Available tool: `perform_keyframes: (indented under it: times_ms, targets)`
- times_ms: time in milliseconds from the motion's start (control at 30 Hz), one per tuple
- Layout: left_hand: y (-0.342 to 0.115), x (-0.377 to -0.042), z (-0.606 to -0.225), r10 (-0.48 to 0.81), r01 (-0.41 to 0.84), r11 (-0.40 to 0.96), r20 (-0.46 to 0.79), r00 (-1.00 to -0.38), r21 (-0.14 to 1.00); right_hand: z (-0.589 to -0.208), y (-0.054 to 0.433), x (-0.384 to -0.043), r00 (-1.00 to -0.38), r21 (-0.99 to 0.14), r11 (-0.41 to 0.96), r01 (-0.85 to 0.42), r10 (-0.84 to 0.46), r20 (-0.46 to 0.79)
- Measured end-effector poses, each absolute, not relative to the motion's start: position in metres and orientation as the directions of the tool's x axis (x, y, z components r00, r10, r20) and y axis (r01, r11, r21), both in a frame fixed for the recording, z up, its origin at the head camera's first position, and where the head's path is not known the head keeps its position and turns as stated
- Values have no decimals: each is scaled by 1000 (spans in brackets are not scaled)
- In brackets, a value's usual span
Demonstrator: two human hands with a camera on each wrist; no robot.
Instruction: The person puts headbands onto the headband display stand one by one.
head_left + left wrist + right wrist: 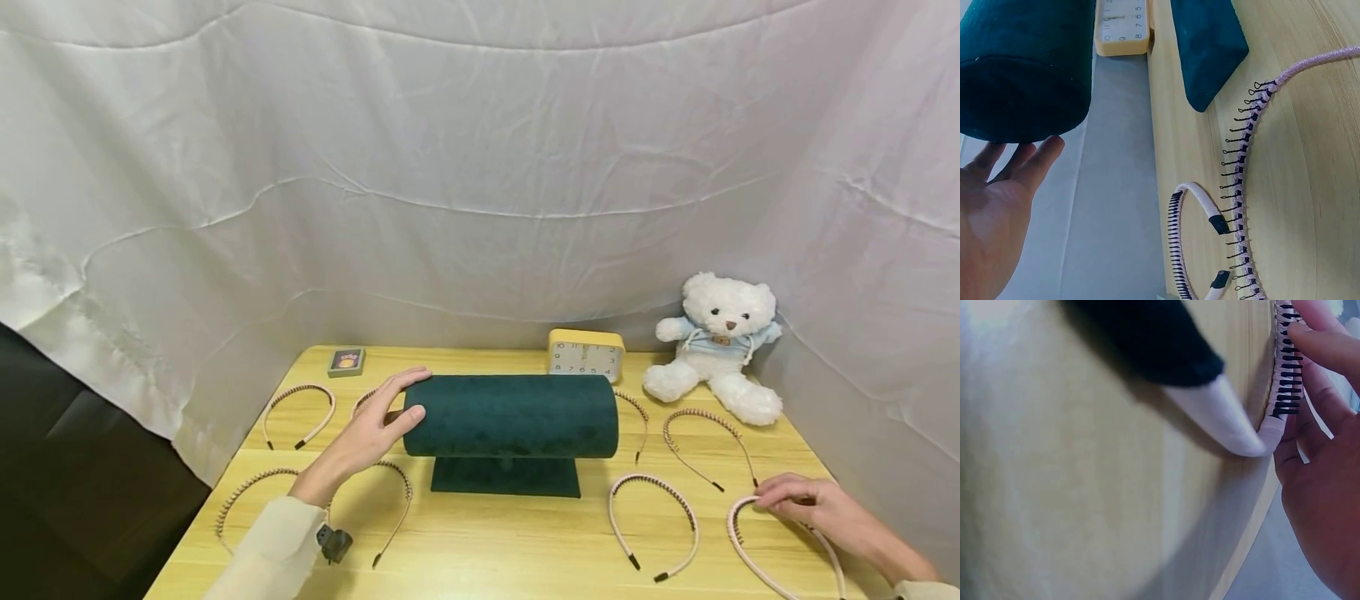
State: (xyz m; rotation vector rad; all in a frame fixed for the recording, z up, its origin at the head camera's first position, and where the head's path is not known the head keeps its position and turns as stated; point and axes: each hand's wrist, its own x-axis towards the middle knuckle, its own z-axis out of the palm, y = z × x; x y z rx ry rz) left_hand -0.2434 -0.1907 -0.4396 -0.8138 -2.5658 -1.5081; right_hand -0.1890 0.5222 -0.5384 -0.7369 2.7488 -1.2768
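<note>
A dark green velvet cylinder stand [510, 417] stands on the table, its roll lying sideways above a flat base [506, 479]. My left hand [375, 433] touches the left end of the roll, thumb and fingers spread; the left wrist view shows three fingertips [1054, 145] against that end. At the right, my right hand [817, 508] pinches the upper part of a pink toothed headband [731, 533] lying near the table's front right. Up close, the thumb and fingers are around the headband's black teeth [1289, 375]. Part of its far side is hidden by the hand.
Several similar headbands lie on both sides of the stand, including one [693, 521] front right and one [333, 404] back left. Behind stand a yellow clock [585, 354] and white teddy bear [727, 312]. A small grey box [347, 362] lies back left; curtains [480, 167] surround the table.
</note>
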Motion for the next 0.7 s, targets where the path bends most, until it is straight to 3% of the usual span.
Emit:
perform_keyframes:
  times_ms: [333,500,700]
  targets:
    - [-191,-244,-440,416,463,382,299,-859,800,-540,521,-192,-846,-683,539,-493,-480,232]
    - [-192,-245,-440,419,461,378,295,-859,803,-536,517,-191,-864,-625,603,-496,-413,287]
    - [-192,-245,-440,421,460,370,296,-857,807,-528,516,-193,-886,-612,646,-457,-389,251]
